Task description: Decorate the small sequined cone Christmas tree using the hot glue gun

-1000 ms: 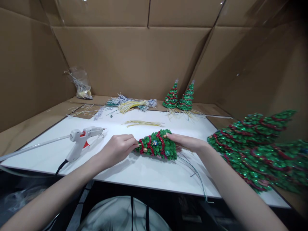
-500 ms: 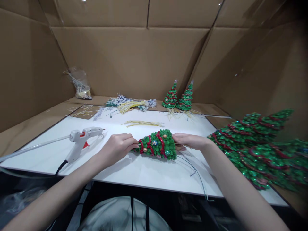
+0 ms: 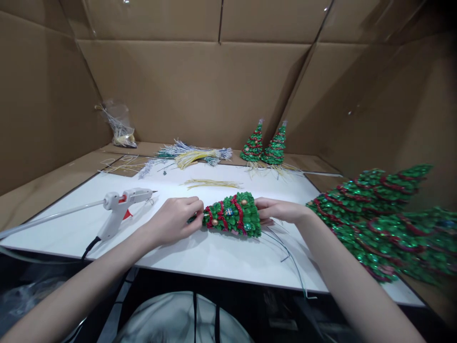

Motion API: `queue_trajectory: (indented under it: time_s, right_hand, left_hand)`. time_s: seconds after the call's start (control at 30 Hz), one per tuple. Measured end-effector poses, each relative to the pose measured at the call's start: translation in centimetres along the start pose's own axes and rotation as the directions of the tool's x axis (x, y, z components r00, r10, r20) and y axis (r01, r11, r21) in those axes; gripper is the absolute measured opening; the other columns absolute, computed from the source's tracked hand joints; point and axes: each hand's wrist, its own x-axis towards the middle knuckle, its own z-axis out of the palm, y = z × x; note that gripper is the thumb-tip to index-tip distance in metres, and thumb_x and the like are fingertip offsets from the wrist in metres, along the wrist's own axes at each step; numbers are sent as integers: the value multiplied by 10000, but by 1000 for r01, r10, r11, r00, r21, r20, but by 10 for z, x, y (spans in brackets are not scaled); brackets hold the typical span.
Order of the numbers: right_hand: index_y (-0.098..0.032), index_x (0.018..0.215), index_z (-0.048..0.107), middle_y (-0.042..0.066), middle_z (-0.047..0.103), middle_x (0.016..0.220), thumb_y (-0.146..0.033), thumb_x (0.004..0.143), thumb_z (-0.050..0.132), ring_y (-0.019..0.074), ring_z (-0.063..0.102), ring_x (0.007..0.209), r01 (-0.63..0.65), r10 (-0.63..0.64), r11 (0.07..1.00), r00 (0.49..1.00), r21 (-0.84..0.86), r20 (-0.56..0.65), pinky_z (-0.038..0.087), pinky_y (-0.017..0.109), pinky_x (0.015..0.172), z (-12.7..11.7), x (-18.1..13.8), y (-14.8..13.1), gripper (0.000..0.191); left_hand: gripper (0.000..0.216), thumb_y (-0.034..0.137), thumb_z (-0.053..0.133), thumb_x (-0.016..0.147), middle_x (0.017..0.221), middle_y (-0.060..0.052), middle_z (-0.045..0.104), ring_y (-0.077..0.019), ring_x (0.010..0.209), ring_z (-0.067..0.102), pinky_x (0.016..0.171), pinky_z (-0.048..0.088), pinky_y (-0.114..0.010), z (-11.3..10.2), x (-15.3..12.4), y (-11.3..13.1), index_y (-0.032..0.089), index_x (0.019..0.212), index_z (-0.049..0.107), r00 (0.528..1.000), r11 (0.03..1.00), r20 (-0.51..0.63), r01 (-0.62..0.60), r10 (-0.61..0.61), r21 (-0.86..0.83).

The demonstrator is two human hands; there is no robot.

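Note:
A small green Christmas tree (image 3: 233, 214) with red garland and little ornaments lies on its side on the white board (image 3: 200, 252), tip pointing left. My left hand (image 3: 174, 220) is closed in a pinch on the tree's tip. My right hand (image 3: 280, 210) is closed around the tree's wide base. Thin wires (image 3: 287, 250) trail from the base toward the board's near edge.
A white hot glue gun (image 3: 119, 207) lies left of my hands, its cord running off the near edge. Wire bundles (image 3: 194, 155) and loose yellow wires (image 3: 212, 183) lie behind. Two finished trees (image 3: 264, 145) stand at the back; bigger sequinned trees (image 3: 378, 214) lie at right. Cardboard walls surround the board.
My right hand has slid from the top of the tree's base to grip around it. My left hand has closed further over the tip, and the tree has turned slightly.

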Motion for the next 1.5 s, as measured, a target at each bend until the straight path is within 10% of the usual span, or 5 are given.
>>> queue_trajectory:
  time_s: [0.6,1.5]
  right_hand:
    - [-149,927,507,-61,363,626,-344,787,537,44,286,481,-82,43,976,981,-201,-190,227,178,407,19,7,-8,242]
    - [-156,876,573,-7,513,772,-265,658,617,83,427,637,-66,36,992,967,-112,-252,371,164,496,26,10,-7,248]
  left_hand:
    - [170,205,451,747,575,-14,591,-132,513,462,506,236,-239,-15,20,9,171,601,530,975,991,202,75,-97,110]
    - [228,214,475,602,442,49,272,-98,464,219,455,175,-245,-6,24,4,179,440,318,952,955,153,281,-264,-98]
